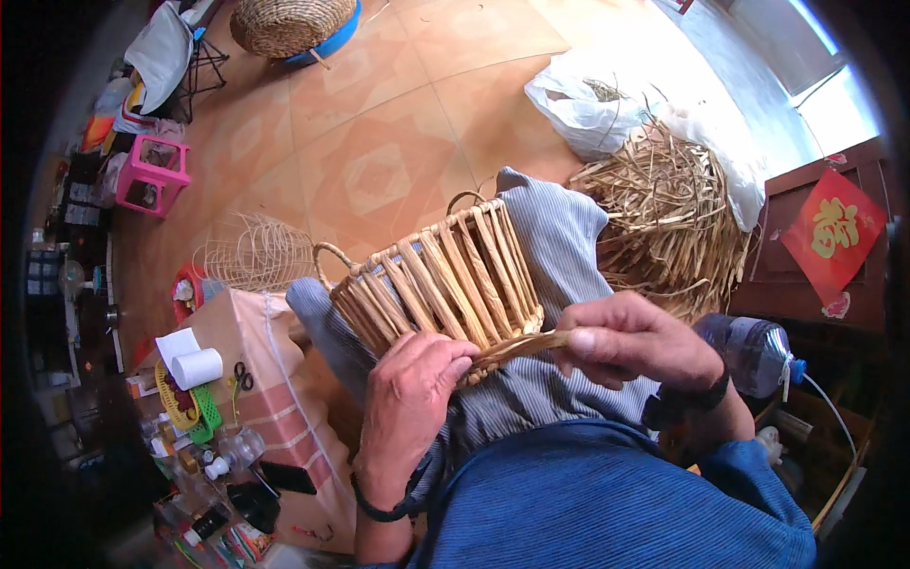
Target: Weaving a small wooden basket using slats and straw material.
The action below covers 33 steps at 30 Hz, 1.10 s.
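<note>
A half-woven basket [441, 275] of tan dried plant strands lies tilted across my lap, with a small loop handle [332, 261] at each far corner. Flat strands run over its frame with gaps between them. My left hand [409, 389] presses its fingers on the basket's near edge, where a strand [519, 347] comes out. To the right, my right hand [637, 343] pinches the other end of that strand and holds it taut. Striped grey cloth [559, 223] covers my legs under the basket.
A pile of dried strands [664, 204] lies on the floor at the right, beside white plastic bags [578, 104]. At left stands a cloth-covered table [270, 379] with scissors [244, 376] and paper rolls. A wire-like frame [256, 256], pink stool [152, 175] and water bottle [744, 351] are near.
</note>
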### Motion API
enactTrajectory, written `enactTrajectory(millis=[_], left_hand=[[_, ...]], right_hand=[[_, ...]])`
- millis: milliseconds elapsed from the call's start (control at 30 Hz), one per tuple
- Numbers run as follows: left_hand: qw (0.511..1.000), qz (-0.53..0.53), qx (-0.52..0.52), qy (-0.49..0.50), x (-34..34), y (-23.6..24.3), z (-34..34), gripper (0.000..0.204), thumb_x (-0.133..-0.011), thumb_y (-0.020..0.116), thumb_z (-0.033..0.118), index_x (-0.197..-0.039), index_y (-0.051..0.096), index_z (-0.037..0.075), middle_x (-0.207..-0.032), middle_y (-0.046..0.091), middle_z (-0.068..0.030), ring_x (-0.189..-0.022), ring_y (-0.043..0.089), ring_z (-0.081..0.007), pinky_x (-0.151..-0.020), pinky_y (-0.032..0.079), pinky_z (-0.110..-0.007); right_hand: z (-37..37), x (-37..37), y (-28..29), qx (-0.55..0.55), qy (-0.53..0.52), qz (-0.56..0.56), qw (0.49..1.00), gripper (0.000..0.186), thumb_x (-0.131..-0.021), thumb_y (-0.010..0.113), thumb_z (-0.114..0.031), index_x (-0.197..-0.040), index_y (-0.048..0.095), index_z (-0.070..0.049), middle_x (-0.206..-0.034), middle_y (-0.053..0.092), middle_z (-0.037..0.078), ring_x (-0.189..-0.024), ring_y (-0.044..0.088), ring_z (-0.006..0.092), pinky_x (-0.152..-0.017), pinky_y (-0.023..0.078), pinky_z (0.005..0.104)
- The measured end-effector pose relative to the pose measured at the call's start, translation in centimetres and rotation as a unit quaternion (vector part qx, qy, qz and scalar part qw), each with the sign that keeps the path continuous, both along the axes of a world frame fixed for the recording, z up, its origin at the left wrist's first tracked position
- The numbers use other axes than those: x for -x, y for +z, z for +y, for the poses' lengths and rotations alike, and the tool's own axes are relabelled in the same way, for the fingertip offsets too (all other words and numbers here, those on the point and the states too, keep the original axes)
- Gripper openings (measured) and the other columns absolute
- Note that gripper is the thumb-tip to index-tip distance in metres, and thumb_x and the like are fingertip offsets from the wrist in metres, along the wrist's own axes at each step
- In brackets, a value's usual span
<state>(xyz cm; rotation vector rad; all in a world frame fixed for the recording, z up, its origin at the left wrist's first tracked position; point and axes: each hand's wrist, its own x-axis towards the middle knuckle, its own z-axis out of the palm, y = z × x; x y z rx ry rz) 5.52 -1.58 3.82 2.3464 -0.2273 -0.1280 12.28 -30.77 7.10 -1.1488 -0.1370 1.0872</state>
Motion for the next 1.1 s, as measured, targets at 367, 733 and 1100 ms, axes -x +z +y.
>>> enactTrajectory(millis=[367,733,1100], left_hand=[[0.998,-0.012,0.024,0.060,1.4,-0.6,-1.4,0.030,-0.086,0.089,0.005,-0.113,0.077,0.009,-0.103,0.076,-0.0101,-0.101,0.074,-0.0331,-0.089,0.060,-0.045],[0.989,-0.101,-0.028,0.104,3.0,-2.5,-2.4,0.045,-0.085,0.092,0.005,-0.127,0.075,0.007,-0.121,0.069,-0.0138,-0.102,0.072,-0.0346,-0.090,0.060,-0.046],[0.960,-0.120,-0.251,0.011,4.4,-2.8,-4.0,0.076,-0.102,0.076,0.018,-0.165,0.043,-0.008,-0.113,0.067,-0.0174,-0.096,0.068,-0.0313,-0.085,0.059,-0.044]], right_hand=[[-4.4,-0.3,-5.8,-0.033,-0.121,-0.141,0.982,0.036,-0.105,0.082,-0.025,-0.126,0.071,0.001,-0.098,0.075,0.006,-0.085,0.071,0.0157,-0.068,0.056,0.0314],[6.5,-0.7,-7.2,-0.024,-0.146,-0.025,0.989,0.022,-0.114,0.074,-0.029,-0.113,0.073,-0.007,-0.081,0.066,-0.004,-0.069,0.058,0.0031,-0.060,0.045,0.0221],[9.8,-4.2,-6.8,0.071,-0.082,-0.522,0.846,0.020,-0.093,0.074,0.000,-0.112,0.070,0.004,-0.099,0.070,0.019,-0.088,0.070,0.0423,-0.080,0.060,0.0446]])
